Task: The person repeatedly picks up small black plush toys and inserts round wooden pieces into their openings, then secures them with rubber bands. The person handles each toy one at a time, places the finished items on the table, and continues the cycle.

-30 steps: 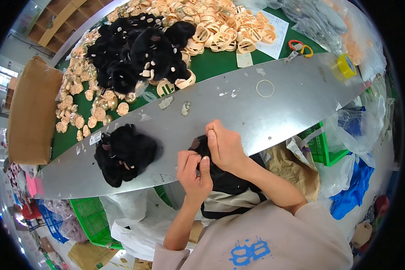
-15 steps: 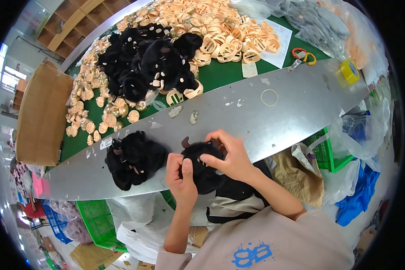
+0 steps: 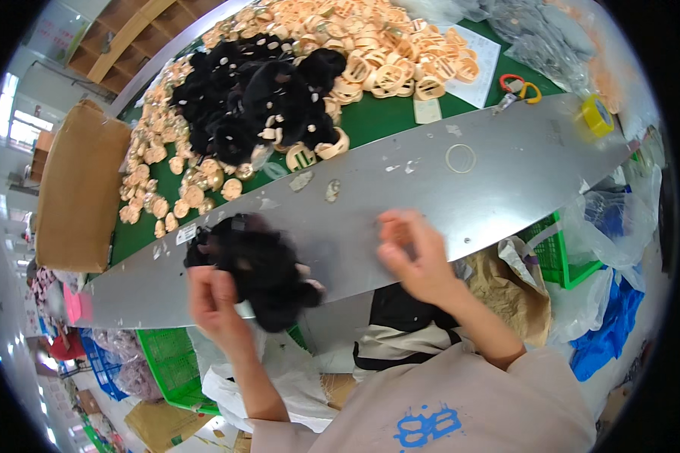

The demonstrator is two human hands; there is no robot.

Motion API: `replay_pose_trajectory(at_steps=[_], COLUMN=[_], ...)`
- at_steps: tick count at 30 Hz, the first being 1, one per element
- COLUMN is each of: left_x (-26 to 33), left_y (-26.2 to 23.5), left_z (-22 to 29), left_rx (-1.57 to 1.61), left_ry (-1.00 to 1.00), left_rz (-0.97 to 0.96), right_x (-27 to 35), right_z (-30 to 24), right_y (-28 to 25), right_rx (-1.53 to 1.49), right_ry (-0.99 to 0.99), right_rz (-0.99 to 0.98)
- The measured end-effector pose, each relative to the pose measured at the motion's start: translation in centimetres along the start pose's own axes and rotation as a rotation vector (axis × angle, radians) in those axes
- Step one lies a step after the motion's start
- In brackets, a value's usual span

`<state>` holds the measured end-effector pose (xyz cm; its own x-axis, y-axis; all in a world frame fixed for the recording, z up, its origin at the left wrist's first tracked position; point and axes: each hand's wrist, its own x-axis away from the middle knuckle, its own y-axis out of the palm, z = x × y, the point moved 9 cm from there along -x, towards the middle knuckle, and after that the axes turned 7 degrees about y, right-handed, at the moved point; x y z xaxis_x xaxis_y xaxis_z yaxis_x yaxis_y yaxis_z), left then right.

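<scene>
The left hand (image 3: 217, 302) has its fingers curled, touching the edge of the blurred black plush pieces (image 3: 268, 275); I cannot tell if they grip. These pieces are over the worktop (image 3: 521, 158), to the right of the cardboard box (image 3: 83, 189). The right hand (image 3: 417, 257) is farther right from the box, its fingers half bent, thumb apart, holding nothing. Half a second ago, both hands were on one plush piece; now only the left is near.
</scene>
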<state>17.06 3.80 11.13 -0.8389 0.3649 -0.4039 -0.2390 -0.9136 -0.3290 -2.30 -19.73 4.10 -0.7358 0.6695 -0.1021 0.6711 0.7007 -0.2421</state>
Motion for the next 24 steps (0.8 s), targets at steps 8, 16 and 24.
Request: replay_pose_trajectory(at_steps=[8,16,24], left_x=[-2.0,-7.4,-20.1], left_y=[-1.6,-4.4,-2.8], left_z=[-3.9,-1.6,-16.7], left_rx=[-0.932,-0.612,-0.901], left_ry=[0.391,0.36,0.012], left_rz=[-0.236,0.022,-0.356], right_x=[0.2,0.2,0.5], right_z=[5.1,4.5,1.7], right_y=[-9.1,-10.7,-9.1], right_rx=[0.044,0.261,0.482], right_ry=[0.1,0.041,-0.156], right_rz=[0.272,0.306,0.377])
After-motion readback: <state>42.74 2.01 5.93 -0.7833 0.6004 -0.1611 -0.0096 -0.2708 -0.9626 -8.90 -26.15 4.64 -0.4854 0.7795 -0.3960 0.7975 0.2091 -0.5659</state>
